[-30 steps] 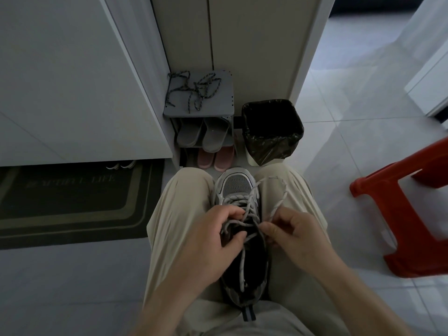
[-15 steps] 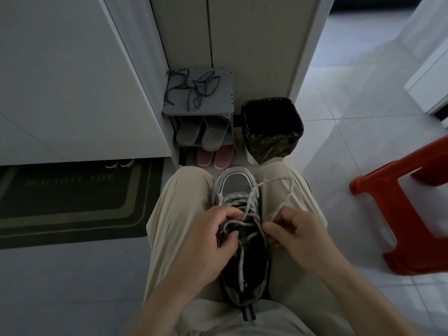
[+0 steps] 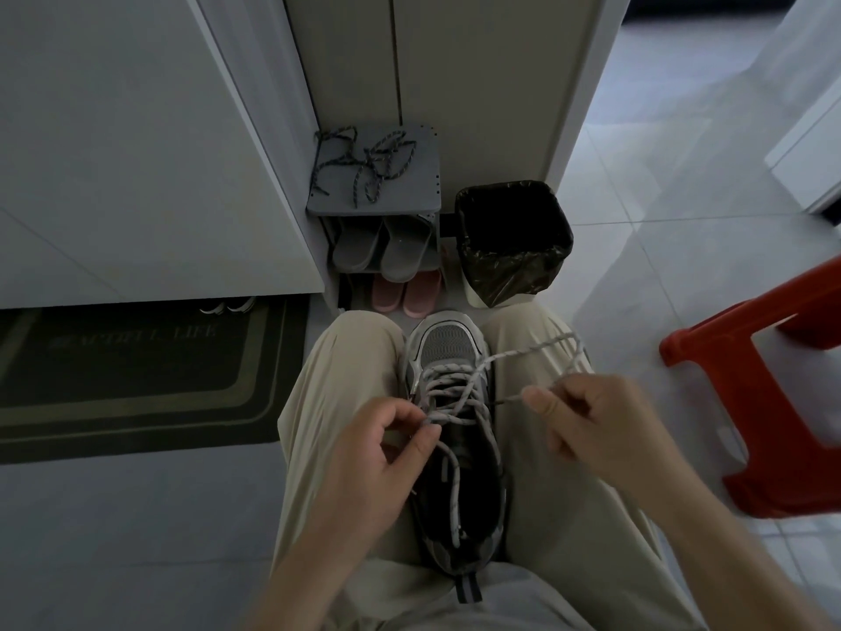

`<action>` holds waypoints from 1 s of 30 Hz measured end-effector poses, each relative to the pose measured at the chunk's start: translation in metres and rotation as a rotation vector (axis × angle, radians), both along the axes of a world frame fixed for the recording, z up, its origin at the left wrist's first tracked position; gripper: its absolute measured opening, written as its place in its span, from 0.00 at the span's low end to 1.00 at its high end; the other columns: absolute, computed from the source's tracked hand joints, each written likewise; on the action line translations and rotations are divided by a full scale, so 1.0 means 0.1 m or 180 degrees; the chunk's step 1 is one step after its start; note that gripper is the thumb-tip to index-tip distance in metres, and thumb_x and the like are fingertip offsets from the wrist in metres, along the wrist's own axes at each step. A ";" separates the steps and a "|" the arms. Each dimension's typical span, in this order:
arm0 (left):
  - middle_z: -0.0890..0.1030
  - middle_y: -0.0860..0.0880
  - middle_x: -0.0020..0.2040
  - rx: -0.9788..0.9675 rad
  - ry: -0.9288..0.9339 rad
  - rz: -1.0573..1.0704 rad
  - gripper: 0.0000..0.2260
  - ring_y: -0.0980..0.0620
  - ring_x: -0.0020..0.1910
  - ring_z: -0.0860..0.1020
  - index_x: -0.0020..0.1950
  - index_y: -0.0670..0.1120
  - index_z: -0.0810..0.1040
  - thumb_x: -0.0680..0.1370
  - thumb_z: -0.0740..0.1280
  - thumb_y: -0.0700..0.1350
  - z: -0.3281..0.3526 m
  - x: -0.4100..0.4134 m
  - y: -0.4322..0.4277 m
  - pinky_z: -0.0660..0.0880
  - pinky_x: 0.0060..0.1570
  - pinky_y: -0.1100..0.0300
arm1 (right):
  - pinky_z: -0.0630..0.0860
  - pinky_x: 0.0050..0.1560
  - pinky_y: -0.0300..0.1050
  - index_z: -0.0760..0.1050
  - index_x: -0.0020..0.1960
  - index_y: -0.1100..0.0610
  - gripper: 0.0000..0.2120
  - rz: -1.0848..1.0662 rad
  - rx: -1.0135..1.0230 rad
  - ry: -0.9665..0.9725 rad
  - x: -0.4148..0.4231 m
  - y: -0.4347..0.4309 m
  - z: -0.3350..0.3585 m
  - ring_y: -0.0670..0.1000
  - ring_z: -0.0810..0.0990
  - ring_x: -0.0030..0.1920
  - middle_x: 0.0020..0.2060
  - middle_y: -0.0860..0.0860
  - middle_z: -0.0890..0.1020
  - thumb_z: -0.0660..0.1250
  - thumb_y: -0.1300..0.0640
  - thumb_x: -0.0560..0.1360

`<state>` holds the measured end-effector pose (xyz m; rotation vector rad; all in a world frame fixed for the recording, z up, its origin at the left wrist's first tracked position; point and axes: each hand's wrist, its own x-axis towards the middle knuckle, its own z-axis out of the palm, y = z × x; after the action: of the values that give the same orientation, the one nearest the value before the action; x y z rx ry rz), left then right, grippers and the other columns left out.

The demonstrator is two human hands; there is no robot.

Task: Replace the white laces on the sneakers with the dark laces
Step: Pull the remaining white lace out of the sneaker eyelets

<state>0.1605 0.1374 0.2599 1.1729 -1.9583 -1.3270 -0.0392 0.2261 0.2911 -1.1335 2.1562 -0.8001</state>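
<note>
The left hand (image 3: 377,453) pinches the white lace (image 3: 455,393) at the sneaker (image 3: 448,343); the right hand (image 3: 591,421) pinches it near its end

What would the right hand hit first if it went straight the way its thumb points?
Probably the laced upper of the sneaker: the right hand, pinching the white lace, points left at it. Depth is unclear from one view.

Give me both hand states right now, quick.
Left hand: pinching the white lace at the sneaker eyelets.
Right hand: pinching a loose strand of the same lace, drawn out sideways.
</note>
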 end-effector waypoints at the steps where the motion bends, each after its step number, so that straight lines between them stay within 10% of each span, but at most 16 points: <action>1: 0.80 0.55 0.39 -0.0020 -0.0061 -0.0025 0.02 0.56 0.37 0.79 0.43 0.51 0.77 0.74 0.70 0.47 0.00 0.01 0.00 0.74 0.35 0.67 | 0.73 0.28 0.40 0.73 0.29 0.54 0.24 0.0035 -0.0035 0.0118 0.04 0.01 -0.01 0.44 0.74 0.22 0.23 0.45 0.79 0.59 0.33 0.66; 8: 0.79 0.55 0.37 -0.0761 -0.0247 0.0065 0.06 0.55 0.33 0.77 0.42 0.52 0.73 0.78 0.63 0.49 0.09 -0.03 -0.06 0.72 0.31 0.60 | 0.69 0.33 0.31 0.75 0.40 0.45 0.09 0.0563 -0.0818 0.0663 0.32 -0.03 -0.13 0.40 0.74 0.34 0.34 0.38 0.74 0.66 0.41 0.71; 14: 0.73 0.54 0.28 -0.1043 -0.0609 -0.0208 0.09 0.56 0.30 0.72 0.38 0.56 0.67 0.77 0.63 0.50 0.23 -0.11 -0.21 0.66 0.28 0.68 | 0.72 0.47 0.35 0.81 0.43 0.50 0.20 0.1029 -0.1010 0.1232 0.51 -0.09 -0.25 0.47 0.75 0.47 0.49 0.46 0.74 0.61 0.34 0.69; 30: 0.83 0.55 0.36 0.0227 0.0093 0.0245 0.05 0.59 0.36 0.80 0.42 0.46 0.77 0.76 0.66 0.38 0.05 0.12 -0.13 0.74 0.38 0.67 | 0.73 0.46 0.41 0.79 0.35 0.49 0.06 0.1074 -0.0714 0.1487 0.55 -0.09 -0.27 0.51 0.74 0.49 0.54 0.46 0.76 0.69 0.47 0.65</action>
<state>0.1724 0.1248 0.2647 1.2427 -1.8403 -1.3763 0.0157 0.2169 0.2644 -1.8976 2.1719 -0.6821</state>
